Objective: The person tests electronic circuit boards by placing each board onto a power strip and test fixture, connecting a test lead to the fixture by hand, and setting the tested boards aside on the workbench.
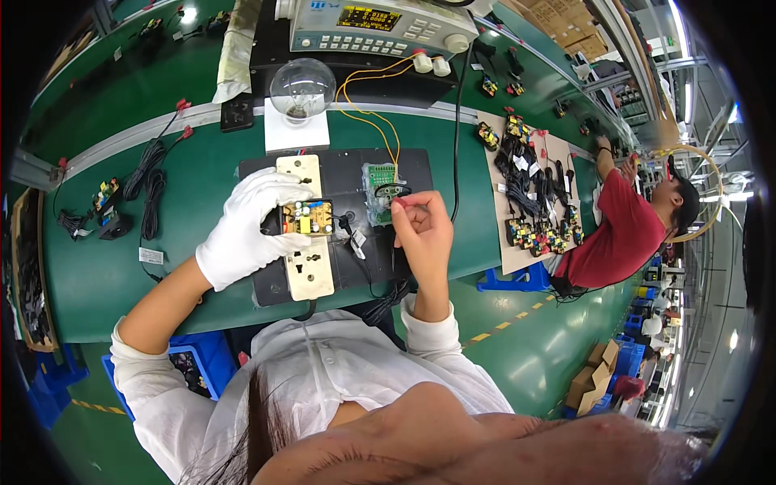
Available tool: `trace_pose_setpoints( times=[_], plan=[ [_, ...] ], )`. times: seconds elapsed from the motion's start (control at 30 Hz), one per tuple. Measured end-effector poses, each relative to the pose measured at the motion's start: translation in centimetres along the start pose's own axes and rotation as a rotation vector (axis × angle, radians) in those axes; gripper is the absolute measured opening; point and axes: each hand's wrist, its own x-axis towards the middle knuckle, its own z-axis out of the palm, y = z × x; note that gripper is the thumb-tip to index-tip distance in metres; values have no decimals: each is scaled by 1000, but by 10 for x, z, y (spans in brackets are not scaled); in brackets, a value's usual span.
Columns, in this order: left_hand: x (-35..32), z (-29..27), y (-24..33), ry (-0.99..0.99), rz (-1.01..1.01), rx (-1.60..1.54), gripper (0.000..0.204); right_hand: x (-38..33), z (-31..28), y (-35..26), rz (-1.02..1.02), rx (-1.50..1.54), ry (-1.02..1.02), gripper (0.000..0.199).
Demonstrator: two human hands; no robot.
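Note:
My left hand [252,220], in a white glove, is closed round an open black adapter case with a yellow-and-black circuit board [309,217] inside. It is held over a cream power strip [311,275]. My bare right hand [424,234] is closed in a pinch on a small red plug [400,202], right at a green test board [382,175]. Whether the plug is seated there cannot be seen. Yellow wires [356,77] run from that board up to a bench meter [376,28]. A black cable with a white label [356,240] lies between my hands.
Behind the strip, a clear glass bulb [303,89] stands on a white base. Coiled black cables [149,174] and loose boards lie at left. On the right, a cardboard sheet [517,255] bears several boards and cables. A person in red [610,230] sits beyond it.

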Motion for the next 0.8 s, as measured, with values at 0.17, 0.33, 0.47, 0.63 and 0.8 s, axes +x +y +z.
trace_pose_setpoints(
  times=[0.17, 0.33, 0.47, 0.63, 0.8],
  plan=[
    [0, 0, -1, -4, 5, -3, 57, -2, 8, 8, -210, -336, 99, 16],
    [-1, -2, 0, -40, -33, -31, 59, -5, 15, 5, -287, -414, 179, 18],
    [0, -3, 2, -49, -35, -47, 60, -9, 16, 5, -276, -485, 201, 20],
    [2, -4, 3, -53, -47, -71, 59, -6, 20, 10, -252, -487, 187, 22],
    [2, -2, 3, -31, -61, -86, 57, -5, 18, 13, -266, -506, 177, 23]
  ],
)
